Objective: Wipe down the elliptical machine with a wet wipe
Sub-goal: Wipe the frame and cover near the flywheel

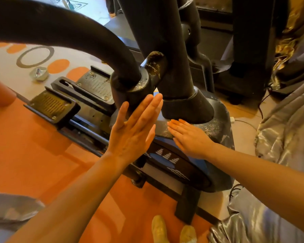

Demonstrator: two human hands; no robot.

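The elliptical machine [186, 106] fills the middle of the head view: a black column, a thick curved handlebar arm [63, 30] and a dusty, speckled housing [209, 128] with a blue side panel. My left hand [133, 127] is held out flat with straight fingers, just in front of the handlebar joint [147, 79], and holds nothing. My right hand [189, 137] lies flat, fingers straight, over the top of the dusty housing at the foot of the column. No wet wipe shows in either hand.
Two ribbed foot pedals [53, 104] sit to the left on their rails. Orange patterned carpet [33, 155] covers the floor; a small crumpled foil-like item [39, 73] lies on it. Silvery fabric [288, 137] hangs at right, dark furniture and cables behind. My feet [172, 230] are at the bottom.
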